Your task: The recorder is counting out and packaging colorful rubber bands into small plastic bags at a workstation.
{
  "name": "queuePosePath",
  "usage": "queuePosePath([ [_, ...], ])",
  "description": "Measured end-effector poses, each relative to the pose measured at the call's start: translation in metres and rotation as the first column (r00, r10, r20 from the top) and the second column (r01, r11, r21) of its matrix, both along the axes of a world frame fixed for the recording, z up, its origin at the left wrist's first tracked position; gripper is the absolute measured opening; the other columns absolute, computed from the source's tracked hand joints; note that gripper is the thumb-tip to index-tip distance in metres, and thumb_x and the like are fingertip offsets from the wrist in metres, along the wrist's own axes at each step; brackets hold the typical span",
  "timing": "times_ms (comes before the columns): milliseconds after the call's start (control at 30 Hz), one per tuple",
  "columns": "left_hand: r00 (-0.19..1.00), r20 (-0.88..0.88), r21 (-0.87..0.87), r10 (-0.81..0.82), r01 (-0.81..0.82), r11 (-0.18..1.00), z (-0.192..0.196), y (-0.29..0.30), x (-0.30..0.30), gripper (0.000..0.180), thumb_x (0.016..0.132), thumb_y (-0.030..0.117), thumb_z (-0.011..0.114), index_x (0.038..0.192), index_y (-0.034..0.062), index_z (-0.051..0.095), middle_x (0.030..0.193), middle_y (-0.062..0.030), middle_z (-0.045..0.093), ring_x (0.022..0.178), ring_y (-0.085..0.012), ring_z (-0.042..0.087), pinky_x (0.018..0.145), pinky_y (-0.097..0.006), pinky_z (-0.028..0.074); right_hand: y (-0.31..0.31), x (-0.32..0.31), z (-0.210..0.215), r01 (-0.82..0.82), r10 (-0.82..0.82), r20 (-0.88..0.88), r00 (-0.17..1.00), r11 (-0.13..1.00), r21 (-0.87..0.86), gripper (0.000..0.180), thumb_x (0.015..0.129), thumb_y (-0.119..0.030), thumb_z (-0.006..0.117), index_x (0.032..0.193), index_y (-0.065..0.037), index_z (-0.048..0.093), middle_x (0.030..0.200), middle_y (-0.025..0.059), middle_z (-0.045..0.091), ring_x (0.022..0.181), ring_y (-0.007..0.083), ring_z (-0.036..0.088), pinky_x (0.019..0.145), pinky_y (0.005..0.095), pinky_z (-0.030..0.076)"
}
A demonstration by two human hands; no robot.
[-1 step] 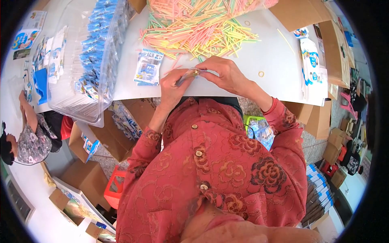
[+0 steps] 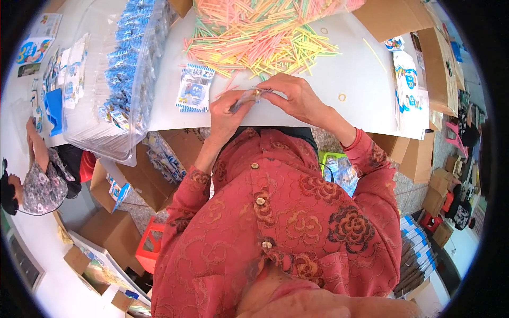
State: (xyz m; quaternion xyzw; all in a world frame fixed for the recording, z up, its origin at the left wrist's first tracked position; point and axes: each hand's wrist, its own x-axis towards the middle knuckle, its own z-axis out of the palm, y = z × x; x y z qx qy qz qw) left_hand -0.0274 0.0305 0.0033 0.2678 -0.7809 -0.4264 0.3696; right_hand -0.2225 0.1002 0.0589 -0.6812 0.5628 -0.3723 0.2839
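My left hand [image 2: 225, 114] and my right hand [image 2: 297, 98] meet at the front edge of the white table [image 2: 360, 69]. Between their fingertips they pinch a small pale bundle [image 2: 246, 98] with a yellowish band at its right end. Just beyond the hands lies a big pile of thin straws [image 2: 260, 37] in pink, yellow, green and orange. A blue-and-white printed packet [image 2: 194, 87] lies flat to the left of my left hand. A loose rubber band [image 2: 342, 97] rests on the table to the right of my right hand.
A clear plastic bag [image 2: 116, 69] full of blue packets fills the table's left side. A stack of printed cards [image 2: 408, 90] sits at the right edge. Cardboard boxes [image 2: 419, 159] stand around and under the table. Another person [image 2: 37, 180] is at the far left.
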Motion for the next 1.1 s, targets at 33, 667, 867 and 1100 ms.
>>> queuePosePath([
  [33,1.0,0.011,0.159,0.005,-0.007,0.987,0.002,0.002,0.001,0.018,0.078,0.0,0.07,0.096,-0.0005,0.069,0.087,-0.0078,0.07,0.078,-0.0149,0.064,0.069,-0.028,0.051,0.0,-0.001,-0.004,0.019,-0.019,-0.04,0.999,1.0,-0.014,0.024,0.08,-0.002,0.067,0.104,-0.002,0.064,0.09,0.0129,0.064,0.081,0.0291,0.062,0.07,0.0338,0.05],
  [667,0.997,0.004,0.379,0.083,-0.078,0.922,0.035,0.002,-0.002,0.013,0.08,0.0,0.066,0.093,-0.002,0.067,0.09,-0.01,0.069,0.083,-0.0168,0.065,0.076,-0.029,0.05,-0.008,0.003,-0.003,0.042,-0.077,0.16,0.984,0.976,0.213,0.024,0.076,-0.002,0.071,0.1,-0.002,0.066,0.092,0.0113,0.064,0.08,0.0176,0.061,0.068,0.0284,0.05],
  [867,0.999,-0.036,0.248,-0.015,0.023,0.968,0.029,0.001,0.004,0.017,0.078,-0.004,0.063,0.093,0.0008,0.068,0.096,-0.0098,0.069,0.092,-0.0184,0.065,0.085,-0.031,0.049,0.001,0.011,0.001,0.032,-0.031,0.007,0.999,0.98,-0.194,0.025,0.074,0.004,0.068,0.098,-0.002,0.066,0.09,0.012,0.065,0.082,0.0265,0.063,0.071,0.0322,0.051],
  [1100,1.0,0.002,0.179,-0.007,0.006,0.984,0.007,0.006,0.007,0.025,0.071,0.005,0.072,0.095,0.0009,0.066,0.092,-0.0117,0.068,0.087,-0.0273,0.065,0.085,-0.036,0.049,0.004,0.019,-0.014,0.001,-0.004,-0.019,1.0,0.994,-0.112,0.028,0.075,0.007,0.066,0.101,-0.002,0.065,0.092,0.0132,0.065,0.084,0.028,0.063,0.071,0.0344,0.052],
])
